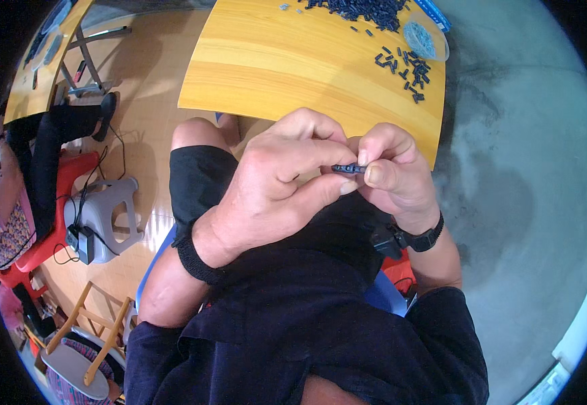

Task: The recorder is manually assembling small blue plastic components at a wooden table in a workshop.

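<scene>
Between my two hands, just off the near edge of the yellow table (260, 64), is a small dark plastic piece (346, 169). My left hand (283, 169) pinches it between thumb and fingers from the left side. On its right end, the thumb and fingertips of my right hand (395, 169) close on it. The piece lies roughly level; its finer details are too small to make out. A heap of similar dark pieces (368, 9) covers the table's far side, and a smaller scatter of them (408, 71) lies near its right edge.
A clear tub of light blue bits (420, 40) stands at the table's far right, beside a blue box (434, 12). To the left are a grey stool (108, 216) with cables and a black adapter, another seated person (17, 209), and a wooden-legged chair (88, 337).
</scene>
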`<state>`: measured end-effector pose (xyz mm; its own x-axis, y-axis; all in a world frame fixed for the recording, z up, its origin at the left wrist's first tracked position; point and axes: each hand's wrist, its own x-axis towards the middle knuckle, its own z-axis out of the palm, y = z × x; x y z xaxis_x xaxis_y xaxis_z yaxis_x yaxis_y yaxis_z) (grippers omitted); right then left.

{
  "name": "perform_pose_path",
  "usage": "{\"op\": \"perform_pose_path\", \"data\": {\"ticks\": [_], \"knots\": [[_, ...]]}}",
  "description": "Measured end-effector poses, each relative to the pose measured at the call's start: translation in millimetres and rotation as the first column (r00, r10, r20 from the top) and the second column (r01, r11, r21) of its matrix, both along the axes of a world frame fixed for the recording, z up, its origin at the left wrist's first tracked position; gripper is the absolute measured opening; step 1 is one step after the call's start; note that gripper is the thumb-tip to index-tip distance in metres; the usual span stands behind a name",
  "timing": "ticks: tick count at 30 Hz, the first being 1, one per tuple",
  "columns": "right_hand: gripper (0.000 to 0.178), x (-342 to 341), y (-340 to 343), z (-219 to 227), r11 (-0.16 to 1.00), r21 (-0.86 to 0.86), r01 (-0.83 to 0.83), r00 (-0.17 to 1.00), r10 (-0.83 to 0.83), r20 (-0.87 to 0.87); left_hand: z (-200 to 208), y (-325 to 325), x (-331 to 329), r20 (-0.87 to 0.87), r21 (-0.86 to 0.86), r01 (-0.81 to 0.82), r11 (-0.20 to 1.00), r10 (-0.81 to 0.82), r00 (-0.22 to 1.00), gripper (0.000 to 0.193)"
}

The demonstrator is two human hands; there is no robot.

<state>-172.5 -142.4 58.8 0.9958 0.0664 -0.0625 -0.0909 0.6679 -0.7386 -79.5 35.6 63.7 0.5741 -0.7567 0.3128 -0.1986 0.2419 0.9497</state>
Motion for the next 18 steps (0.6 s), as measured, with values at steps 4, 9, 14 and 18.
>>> {"op": "perform_pose_path", "data": {"ticks": [4,9,14,18], "knots": [[0.011,0.7,-0.5,1.3,0.999,0.024,-0.040,0.999,0.040,0.010,2.6,0.5,1.9,-0.072,0.010,0.040,0.999,-0.039,0.997,0.018],[0.012,0.3,-6.1,-3.4,0.998,-0.041,-0.038,0.997,0.040,0.060,4.8,-2.2,5.3,-0.030,0.003,0.087,0.996,-0.087,0.996,0.013],[0.012,-0.1,-9.8,-6.3,0.993,-0.119,-0.025,0.998,0.032,0.057,3.3,-5.5,5.0,0.042,0.023,0.053,0.998,-0.054,0.998,0.012],[0.013,-0.6,-14.6,-6.7,0.981,-0.193,-0.017,0.995,0.035,0.092,3.7,-7.8,4.7,0.121,0.001,0.042,0.999,-0.042,0.992,0.013]]}}
